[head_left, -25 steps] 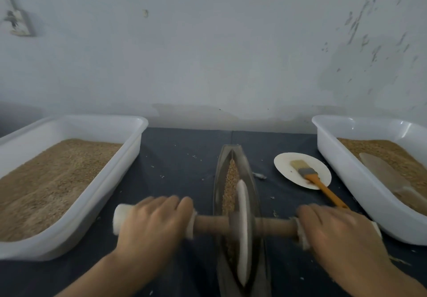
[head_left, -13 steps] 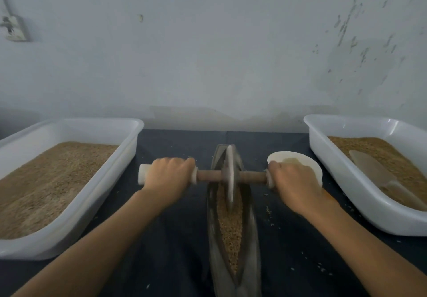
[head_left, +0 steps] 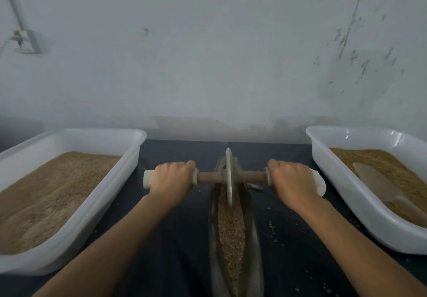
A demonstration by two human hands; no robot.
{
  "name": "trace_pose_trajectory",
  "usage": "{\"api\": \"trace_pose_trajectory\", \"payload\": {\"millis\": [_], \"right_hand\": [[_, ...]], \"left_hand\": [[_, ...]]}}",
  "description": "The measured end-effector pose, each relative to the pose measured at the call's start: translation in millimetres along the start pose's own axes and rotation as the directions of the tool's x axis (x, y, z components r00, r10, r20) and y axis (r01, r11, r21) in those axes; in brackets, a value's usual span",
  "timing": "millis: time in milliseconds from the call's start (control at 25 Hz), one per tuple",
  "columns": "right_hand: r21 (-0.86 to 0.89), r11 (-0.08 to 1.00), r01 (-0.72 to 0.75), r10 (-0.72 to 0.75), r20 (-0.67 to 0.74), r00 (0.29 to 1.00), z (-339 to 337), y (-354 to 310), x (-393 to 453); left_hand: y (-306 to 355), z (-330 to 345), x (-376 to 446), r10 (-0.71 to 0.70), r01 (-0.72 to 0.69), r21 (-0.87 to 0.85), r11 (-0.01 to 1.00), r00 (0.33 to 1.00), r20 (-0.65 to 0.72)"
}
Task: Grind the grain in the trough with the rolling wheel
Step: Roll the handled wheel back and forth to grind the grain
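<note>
Narrow boat-shaped trough [head_left: 250,239] lengthwise on the dark table cloth [head_left: 175,239], filled along its middle with a strip of brown grain [head_left: 231,234]. Rolling wheel [head_left: 229,176] upright at the trough's far end, lower edge down in the grain, wooden axle [head_left: 208,177] crosswise above the rim. Left hand [head_left: 172,178] clenched around the white grip on the axle's left side; right hand [head_left: 292,181] wrapped the same way around the right grip, both arms stretched forward. To the left, a white plastic tub [head_left: 129,165] heaped with fine tan meal or grain [head_left: 46,195], too blurred to tell which. To the right, a second white tub [head_left: 342,185] holding the same brown material [head_left: 379,160], with a pale scoop [head_left: 374,178] lying on top. White dish [head_left: 321,183] partly hidden behind the right hand. Loose crumbs scattered on the cloth beside the trough
</note>
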State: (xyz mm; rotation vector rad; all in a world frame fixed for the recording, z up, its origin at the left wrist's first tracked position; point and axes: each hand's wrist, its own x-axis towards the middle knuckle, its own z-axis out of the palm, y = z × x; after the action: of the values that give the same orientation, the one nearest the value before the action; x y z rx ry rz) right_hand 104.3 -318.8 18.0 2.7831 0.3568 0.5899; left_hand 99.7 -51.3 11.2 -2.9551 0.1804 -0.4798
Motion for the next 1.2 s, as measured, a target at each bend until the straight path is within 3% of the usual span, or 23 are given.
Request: {"api": "trace_pose_trajectory", "payload": {"millis": [120, 200, 280, 320, 360, 400, 520, 600, 720, 880, 1040, 1120, 1200], "right_hand": [[0.017, 1.000, -0.017, 0.016, 0.072, 0.997, 2, 1, -8], [0.114, 0.992, 0.045, -0.047, 0.017, 0.999, -1, 0, -55], [0.170, 0.965, 0.201, -0.168, -0.192, 0.967, -14, 5, -98], [0.183, 0.947, 0.265, -0.210, -0.270, 0.939, -20, 9, -111], [0.180, 0.937, 0.299, -0.235, -0.308, 0.922, -24, 13, -118], [0.175, 0.939, 0.294, -0.244, -0.262, 0.934, -24, 13, -118], [0.147, 0.976, 0.161, -0.157, -0.042, 0.987, -7, 5, -83], [0.020, 0.998, 0.052, -0.052, 0.012, 0.999, 5, 1, -41], [0.015, 0.999, -0.052, 0.050, 0.081, 0.995, 15, 5, 3], [0.130, 0.989, -0.063, 0.036, 0.200, 0.979, 15, 7, -37], [0.214, 0.958, 0.190, -0.190, -0.017, 0.982, -15, 9, -102], [0.174, 0.967, 0.185, -0.206, 0.112, 0.972, -20, 10, -92], [0.177, 0.983, 0.050, -0.077, 0.147, 0.986, -11, 2, -72]], "left_hand": [[1, -8, -12, 0.021, -0.021, -0.007, 1.000, 0.999, 0.034], [0, -13, -53, 0.096, -0.096, 0.001, 0.995, 0.995, -0.008], [-1, -24, -97, 0.236, -0.250, -0.031, 0.968, 0.941, -0.242], [-2, -31, -114, 0.281, -0.317, -0.030, 0.948, 0.877, -0.390], [-5, -35, -125, 0.283, -0.326, -0.017, 0.945, 0.844, -0.455], [-7, -33, -128, 0.276, -0.314, -0.018, 0.949, 0.862, -0.425], [-3, -26, -93, 0.211, -0.214, -0.052, 0.975, 0.976, -0.054], [-6, -7, -45, 0.091, -0.090, -0.020, 0.996, 0.996, 0.023], [-5, -3, 10, 0.046, -0.045, 0.023, 0.999, 0.997, -0.058], [-3, -7, -31, 0.091, -0.087, 0.066, 0.994, 0.993, -0.072], [-6, -8, -115, 0.260, -0.335, -0.157, 0.929, 0.893, -0.368], [-8, -7, -121, 0.276, -0.338, -0.152, 0.929, 0.904, -0.325], [-4, -9, -97, 0.234, -0.244, -0.054, 0.968, 0.961, -0.148]]}}
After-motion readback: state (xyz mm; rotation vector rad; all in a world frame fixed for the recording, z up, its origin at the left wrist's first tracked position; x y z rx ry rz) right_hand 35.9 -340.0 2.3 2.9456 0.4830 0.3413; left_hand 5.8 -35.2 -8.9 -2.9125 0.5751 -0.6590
